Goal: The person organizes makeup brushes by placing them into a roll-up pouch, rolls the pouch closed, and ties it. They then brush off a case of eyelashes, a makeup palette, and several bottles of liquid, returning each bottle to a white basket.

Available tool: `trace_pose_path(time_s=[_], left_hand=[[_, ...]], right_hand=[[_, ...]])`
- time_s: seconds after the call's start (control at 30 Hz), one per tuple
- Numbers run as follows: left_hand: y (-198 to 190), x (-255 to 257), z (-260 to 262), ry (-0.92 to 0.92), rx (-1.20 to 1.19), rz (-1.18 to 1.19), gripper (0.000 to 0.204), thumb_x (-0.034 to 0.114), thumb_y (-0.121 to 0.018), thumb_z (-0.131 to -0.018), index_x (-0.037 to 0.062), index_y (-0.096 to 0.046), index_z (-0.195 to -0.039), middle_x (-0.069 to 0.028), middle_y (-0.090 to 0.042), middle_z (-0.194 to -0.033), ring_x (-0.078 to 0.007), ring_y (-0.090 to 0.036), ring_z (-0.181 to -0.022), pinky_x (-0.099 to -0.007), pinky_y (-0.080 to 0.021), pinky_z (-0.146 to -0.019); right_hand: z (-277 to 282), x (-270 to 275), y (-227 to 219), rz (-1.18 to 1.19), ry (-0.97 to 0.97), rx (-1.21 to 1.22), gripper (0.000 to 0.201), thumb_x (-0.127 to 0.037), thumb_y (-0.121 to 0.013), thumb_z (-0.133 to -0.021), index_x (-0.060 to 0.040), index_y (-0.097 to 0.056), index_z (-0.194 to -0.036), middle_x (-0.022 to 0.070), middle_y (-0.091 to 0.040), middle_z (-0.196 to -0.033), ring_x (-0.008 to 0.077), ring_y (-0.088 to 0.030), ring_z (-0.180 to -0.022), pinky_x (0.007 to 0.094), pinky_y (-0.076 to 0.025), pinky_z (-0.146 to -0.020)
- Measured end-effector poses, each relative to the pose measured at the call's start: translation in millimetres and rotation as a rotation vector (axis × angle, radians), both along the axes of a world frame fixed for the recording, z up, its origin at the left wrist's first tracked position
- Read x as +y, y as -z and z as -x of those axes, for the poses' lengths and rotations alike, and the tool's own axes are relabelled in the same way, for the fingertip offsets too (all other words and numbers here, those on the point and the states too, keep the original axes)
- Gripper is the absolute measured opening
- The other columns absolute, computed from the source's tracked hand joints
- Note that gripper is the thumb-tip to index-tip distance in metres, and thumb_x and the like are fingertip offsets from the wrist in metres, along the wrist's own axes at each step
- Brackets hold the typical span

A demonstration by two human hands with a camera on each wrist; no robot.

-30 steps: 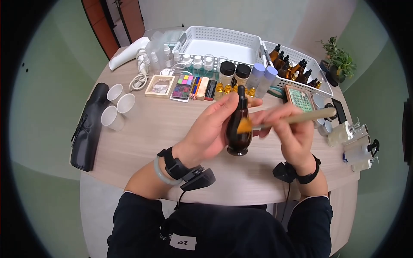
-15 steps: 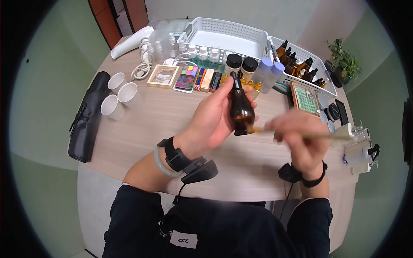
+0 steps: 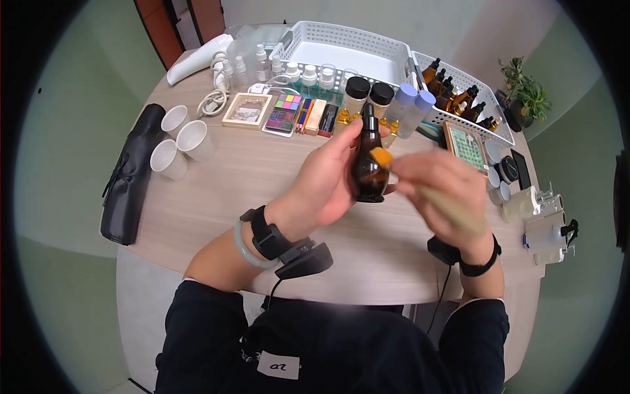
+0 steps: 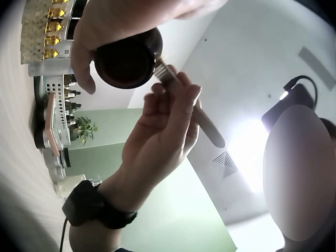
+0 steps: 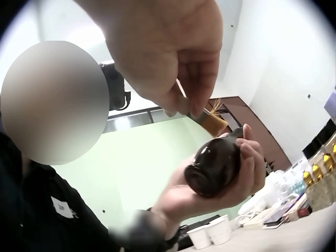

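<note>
In the head view my left hand (image 3: 325, 184) grips a dark brown glass dropper bottle (image 3: 369, 172) above the table, its black dropper top pointing up and away. My right hand (image 3: 446, 194) pinches a brush with a pale handle (image 3: 453, 209) and orange-yellow bristles (image 3: 381, 156). Those bristles lie against the bottle's upper body. From the right wrist, the brush's bristles (image 5: 214, 124) show just above the bottle (image 5: 214, 165), whose base is toward the camera. The left wrist view shows the bottle's round base (image 4: 126, 63), with the brush handle (image 4: 210, 128) slanting away between my right fingers.
White cups (image 3: 169, 159) and a black rolled case (image 3: 133, 177) lie to the left. Along the back stand a colour palette (image 3: 284, 115), black-lidded jars (image 3: 357, 92) and a white basket (image 3: 341, 33). Another basket (image 3: 502, 134) holds amber dropper bottles. Pump bottles (image 3: 543, 223) stand at right.
The brush went from the bottle's lower body down to its base, then back up to the upper body. My left hand tipped the bottle and brought it nearer upright again.
</note>
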State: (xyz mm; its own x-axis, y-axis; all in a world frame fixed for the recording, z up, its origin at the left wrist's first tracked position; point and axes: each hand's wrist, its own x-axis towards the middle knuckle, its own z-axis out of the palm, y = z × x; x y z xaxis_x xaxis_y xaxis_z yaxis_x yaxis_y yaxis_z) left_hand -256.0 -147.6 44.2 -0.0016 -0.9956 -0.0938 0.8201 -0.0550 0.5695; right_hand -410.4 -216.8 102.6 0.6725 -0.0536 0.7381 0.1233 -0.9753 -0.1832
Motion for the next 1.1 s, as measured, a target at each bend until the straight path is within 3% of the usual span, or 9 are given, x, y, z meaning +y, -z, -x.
trace_pose_path(time_s=[0.07, 0.17, 0.23, 0.4, 0.53, 0.63, 0.77, 0.93, 1.1], left_hand=[[-3, -2, 1, -0.057, 0.061, -0.026, 0.036, 0.030, -0.033, -0.093, 0.0017, -0.043, -0.112, -0.0133, -0.055, -0.100, -0.0231, -0.053, -0.098, -0.0380, -0.042, -0.087], [-9, -3, 0, 0.016, 0.060, -0.006, 0.035, 0.032, -0.036, -0.092, 0.0039, -0.044, -0.111, -0.0114, -0.055, -0.101, -0.0222, -0.054, -0.098, -0.0360, -0.043, -0.085], [-11, 0, 2, 0.037, -0.003, 0.005, 0.028, 0.031, -0.039, -0.092, 0.0069, -0.045, -0.105, -0.0084, -0.055, -0.097, -0.0188, -0.054, -0.094, -0.0327, -0.045, -0.079], [-1, -6, 7, -0.123, -0.083, -0.021, 0.025, 0.031, -0.042, -0.091, 0.0080, -0.048, -0.099, -0.0028, -0.053, -0.083, -0.0123, -0.051, -0.075, -0.0280, -0.043, -0.067], [6, -5, -5, -0.036, 0.034, 0.041, 0.034, 0.030, -0.035, -0.093, 0.0011, -0.046, -0.108, -0.0088, -0.055, -0.091, -0.0174, -0.053, -0.087, -0.0341, -0.043, -0.081], [3, -5, -3, -0.037, 0.018, 0.042, 0.031, 0.027, -0.036, -0.092, 0.0021, -0.045, -0.108, -0.0095, -0.055, -0.095, -0.0178, -0.054, -0.090, -0.0357, -0.043, -0.082], [-7, 0, 2, -0.025, -0.105, -0.002, 0.022, 0.026, -0.043, -0.091, 0.0057, -0.045, -0.100, -0.0061, -0.055, -0.092, -0.0141, -0.054, -0.085, -0.0314, -0.045, -0.074], [-1, -6, -5, -0.102, -0.174, 0.005, 0.024, 0.022, -0.041, -0.092, 0.0044, -0.043, -0.108, -0.0093, -0.055, -0.105, -0.0165, -0.056, -0.093, -0.0322, -0.047, -0.077], [-2, -5, -4, -0.051, -0.253, -0.002, 0.028, 0.028, -0.041, -0.091, 0.0038, -0.045, -0.104, -0.0098, -0.058, -0.095, -0.0164, -0.058, -0.086, -0.0304, -0.049, -0.071]], right_hand=[[10, 9, -7, -0.035, -0.046, 0.269, 0.016, 0.002, -0.065, -0.068, -0.0015, -0.060, -0.082, 0.0091, -0.061, -0.074, 0.0227, -0.059, -0.065, 0.0298, -0.048, -0.058], [13, 5, -8, -0.197, -0.186, 0.216, 0.014, 0.002, -0.065, -0.068, -0.0013, -0.060, -0.081, 0.0093, -0.061, -0.073, 0.0229, -0.059, -0.066, 0.0302, -0.048, -0.058], [8, 1, -3, -0.358, -0.034, 0.030, 0.009, 0.003, -0.063, -0.069, 0.0005, -0.060, -0.077, 0.0094, -0.062, -0.075, 0.0232, -0.059, -0.067, 0.0293, -0.047, -0.059], [-8, -1, 0, -0.131, -0.034, 0.145, 0.013, 0.002, -0.064, -0.069, -0.0015, -0.059, -0.080, 0.0088, -0.060, -0.074, 0.0245, -0.058, -0.065, 0.0307, -0.047, -0.059], [6, 9, -3, -0.244, -0.123, 0.308, 0.014, 0.000, -0.065, -0.067, -0.0014, -0.059, -0.080, 0.0078, -0.059, -0.075, 0.0249, -0.058, -0.066, 0.0310, -0.046, -0.057], [6, 7, -5, -0.120, -0.013, 0.180, 0.014, 0.000, -0.065, -0.068, -0.0011, -0.059, -0.080, 0.0082, -0.059, -0.075, 0.0252, -0.058, -0.065, 0.0309, -0.046, -0.057], [-11, -3, 3, -0.082, 0.014, 0.072, 0.013, -0.001, -0.063, -0.070, -0.0007, -0.058, -0.081, 0.0101, -0.059, -0.082, 0.0265, -0.058, -0.073, 0.0325, -0.046, -0.064], [-10, 12, 19, -0.041, -0.115, 0.321, 0.019, 0.000, -0.064, -0.065, -0.0031, -0.056, -0.081, 0.0077, -0.058, -0.089, 0.0258, -0.053, -0.075, 0.0338, -0.046, -0.068], [-6, 8, 1, -0.100, -0.089, 0.243, 0.019, 0.004, -0.061, -0.061, -0.0022, -0.056, -0.079, 0.0072, -0.059, -0.087, 0.0256, -0.053, -0.072, 0.0326, -0.046, -0.069]])
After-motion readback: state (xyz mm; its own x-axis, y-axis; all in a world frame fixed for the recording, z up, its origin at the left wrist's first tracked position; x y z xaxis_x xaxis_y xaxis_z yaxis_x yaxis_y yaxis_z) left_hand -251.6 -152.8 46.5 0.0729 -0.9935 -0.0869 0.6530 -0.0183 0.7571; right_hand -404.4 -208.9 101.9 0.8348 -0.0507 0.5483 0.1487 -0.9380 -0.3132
